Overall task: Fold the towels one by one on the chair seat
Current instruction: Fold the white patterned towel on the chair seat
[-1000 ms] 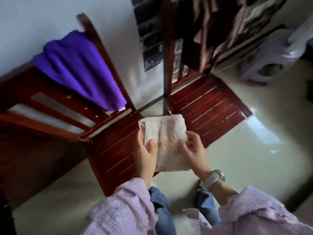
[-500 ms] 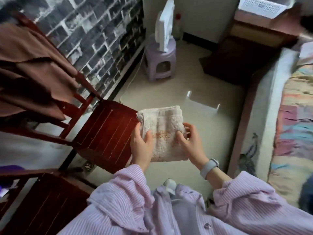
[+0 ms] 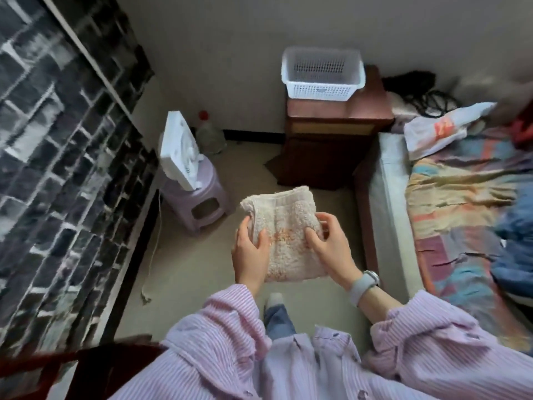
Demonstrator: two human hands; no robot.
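I am carrying a folded beige towel point(image 3: 284, 232) in both hands, in the air above the floor.

My left hand point(image 3: 250, 255) is gripping the towel's left edge, thumb on top and fingers hidden beneath; my right hand point(image 3: 331, 249) is pinching the right edge, fingers curled over the pile. The terry looks soft, light and limp, so I judge it is likely to sag or unfold unless I am supporting both side edges near the folds.

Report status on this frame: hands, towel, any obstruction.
Left hand and right hand both grip the folded cream towel, held in the air over the floor. White basket on the nightstand ahead. Nothing between them.
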